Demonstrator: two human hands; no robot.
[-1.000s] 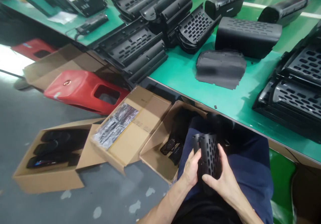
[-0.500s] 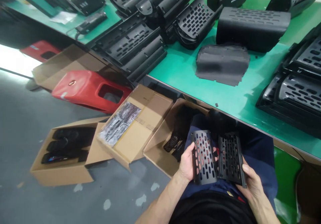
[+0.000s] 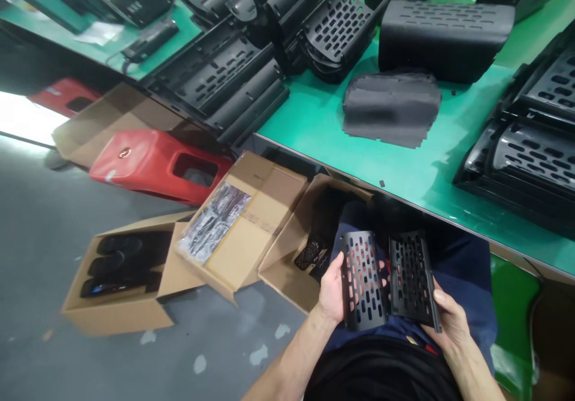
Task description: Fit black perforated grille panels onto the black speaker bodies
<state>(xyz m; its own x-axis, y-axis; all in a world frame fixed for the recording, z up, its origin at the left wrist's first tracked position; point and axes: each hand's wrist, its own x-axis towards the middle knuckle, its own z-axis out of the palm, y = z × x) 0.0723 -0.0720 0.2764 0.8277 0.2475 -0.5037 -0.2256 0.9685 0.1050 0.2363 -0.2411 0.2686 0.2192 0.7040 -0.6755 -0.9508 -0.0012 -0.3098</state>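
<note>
Above my lap, my left hand (image 3: 332,290) grips a black slotted cover (image 3: 363,281) by its left edge; fingertips show through and past its slots. A second black slotted cover (image 3: 411,278) is in my right hand (image 3: 451,314), thumb on its right edge and the other fingers mostly hidden behind. The two covers are held side by side with a narrow gap between them. The left one shows a smooth face, while the right one looks darker and trough-like. Just left of my knee, an open carton (image 3: 287,269) contains more black slotted pieces (image 3: 309,254).
On the green table (image 3: 314,131) lie a stack of black sheets (image 3: 390,110), a black rounded housing (image 3: 444,41) and stacked slotted covers (image 3: 534,155). A closed carton (image 3: 242,233), a carton of black parts (image 3: 112,317) and a red shell (image 3: 144,161) stand at the left.
The view has shifted slightly, so the table items sit a little further left and up. Both hands keep the same hold on the two covers.
</note>
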